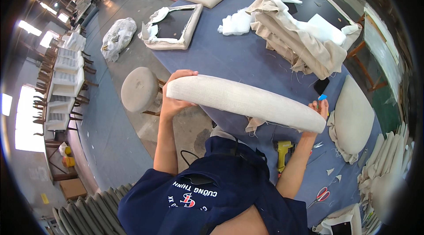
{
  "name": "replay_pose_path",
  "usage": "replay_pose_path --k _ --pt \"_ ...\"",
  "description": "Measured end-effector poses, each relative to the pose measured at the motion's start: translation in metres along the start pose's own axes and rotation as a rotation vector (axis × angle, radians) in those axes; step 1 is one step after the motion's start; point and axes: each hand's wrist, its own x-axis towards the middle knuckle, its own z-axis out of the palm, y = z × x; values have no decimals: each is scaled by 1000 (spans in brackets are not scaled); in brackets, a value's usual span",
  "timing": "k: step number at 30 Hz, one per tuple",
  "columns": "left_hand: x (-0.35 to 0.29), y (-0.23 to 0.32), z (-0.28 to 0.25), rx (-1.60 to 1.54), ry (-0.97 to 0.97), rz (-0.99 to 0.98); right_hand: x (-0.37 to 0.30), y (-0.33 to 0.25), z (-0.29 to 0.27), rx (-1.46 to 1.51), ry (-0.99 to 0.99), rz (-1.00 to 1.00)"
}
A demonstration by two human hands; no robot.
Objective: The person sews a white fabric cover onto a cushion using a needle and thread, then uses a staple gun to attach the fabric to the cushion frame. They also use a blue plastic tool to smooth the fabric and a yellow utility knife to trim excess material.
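Observation:
A beige fabric-covered seat cushion (245, 102) is held up edge-on in front of me, above the near side of the blue-grey work table (207, 49). My left hand (176, 87) grips its left end, fingers over the top edge and thumb below. At the other end, my right hand (320, 112) closes on the cushion's right edge. A small blue piece (323, 97) shows at the right fingertips; I cannot tell whether it is held or lies behind. Loose fabric (255, 124) hangs beneath the cushion. A yellow staple gun (283, 153) lies beside my right forearm.
Red-handled scissors (323, 194) and fabric scraps lie at the near right. Another cushion (352, 118) rests right of my hand. Piled beige fabric (291, 36), white wadding (235, 23) and an open padded frame (192, 27) are farther back. A round stool (140, 89) stands left.

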Motion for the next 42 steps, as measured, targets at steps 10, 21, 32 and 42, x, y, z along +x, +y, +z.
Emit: replay_pose_path --k 10,21,32,42 --pt "60 86 45 331 -9 178 25 41 -40 197 -154 225" --pt "100 100 95 678 -240 165 -32 -67 -52 -171 316 -283" --pt "111 106 216 405 -504 386 -127 -128 135 -497 -270 -274" --pt "121 114 215 394 -585 320 -123 -119 153 -714 -293 -406"
